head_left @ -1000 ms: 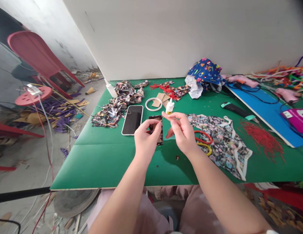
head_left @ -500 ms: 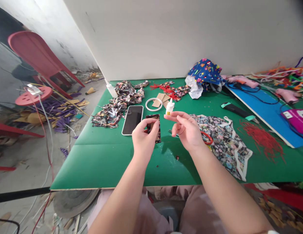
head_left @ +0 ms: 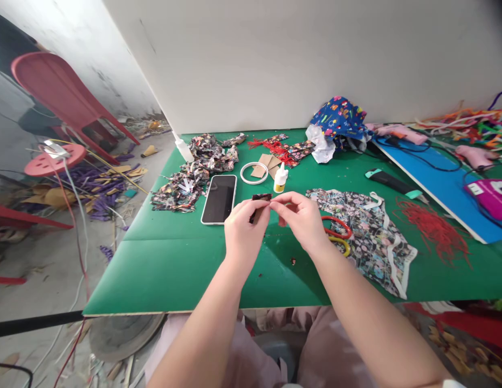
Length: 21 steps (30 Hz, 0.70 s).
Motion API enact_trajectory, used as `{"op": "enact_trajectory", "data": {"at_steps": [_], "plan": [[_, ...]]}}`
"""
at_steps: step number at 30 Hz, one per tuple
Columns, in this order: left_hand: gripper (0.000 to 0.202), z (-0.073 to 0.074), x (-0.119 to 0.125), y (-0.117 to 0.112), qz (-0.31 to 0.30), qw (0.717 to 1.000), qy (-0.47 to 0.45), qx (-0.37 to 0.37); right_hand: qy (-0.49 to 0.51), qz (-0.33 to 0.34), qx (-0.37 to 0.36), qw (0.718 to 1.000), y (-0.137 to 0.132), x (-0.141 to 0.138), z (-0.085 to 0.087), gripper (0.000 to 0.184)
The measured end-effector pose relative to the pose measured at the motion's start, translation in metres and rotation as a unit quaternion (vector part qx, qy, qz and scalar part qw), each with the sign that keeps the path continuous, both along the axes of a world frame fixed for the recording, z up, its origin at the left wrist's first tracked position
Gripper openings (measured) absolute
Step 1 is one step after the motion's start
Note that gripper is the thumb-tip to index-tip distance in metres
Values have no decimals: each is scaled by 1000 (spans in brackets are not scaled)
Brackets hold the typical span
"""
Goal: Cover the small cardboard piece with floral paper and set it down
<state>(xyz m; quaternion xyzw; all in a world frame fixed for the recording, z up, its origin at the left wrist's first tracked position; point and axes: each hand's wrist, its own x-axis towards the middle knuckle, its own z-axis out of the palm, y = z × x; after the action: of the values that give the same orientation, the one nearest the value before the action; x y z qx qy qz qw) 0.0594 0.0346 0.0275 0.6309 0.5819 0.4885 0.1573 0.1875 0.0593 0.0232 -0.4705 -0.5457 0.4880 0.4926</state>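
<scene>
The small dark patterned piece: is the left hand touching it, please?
Touching. The head view shows the left hand pinching the small dark patterned piece, which shows both above and below its index finger.

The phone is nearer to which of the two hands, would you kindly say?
Left. The left hand is just right of the phone; the right hand is farther right.

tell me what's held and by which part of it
The left grip pinches a small dark floral piece near its upper right corner; whether the right grip also holds it cannot be told.
</scene>
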Motion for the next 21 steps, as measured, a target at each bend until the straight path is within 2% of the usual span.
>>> {"op": "enact_trajectory", "data": {"at_steps": [3,7,10,13,16,18,21], "plan": [[9,-2,0,2,-29,997,-64,-44,15,-9,4,1000,1,1,-1,17],[9,-7,-5,9,-83,962,-223,-135,135,-46,-2,990,6,2,-3,17],[11,-11,-8,11,-90,951,-251,-153,206,-72,-16,976,9,3,-3,18],[18,-10,-14,12,-75,955,-247,-146,231,-61,-31,971,11,3,-2,23],[20,-6,-30,14,-51,967,-215,-126,216,-49,-38,974,11,3,-3,32],[23,-3,-51,18,-29,973,-206,-103,193,-44,-45,979,11,2,-4,32],[32,-3,-95,24,56,967,-237,-74,159,-32,-63,985,9,1,-5,26]]}}
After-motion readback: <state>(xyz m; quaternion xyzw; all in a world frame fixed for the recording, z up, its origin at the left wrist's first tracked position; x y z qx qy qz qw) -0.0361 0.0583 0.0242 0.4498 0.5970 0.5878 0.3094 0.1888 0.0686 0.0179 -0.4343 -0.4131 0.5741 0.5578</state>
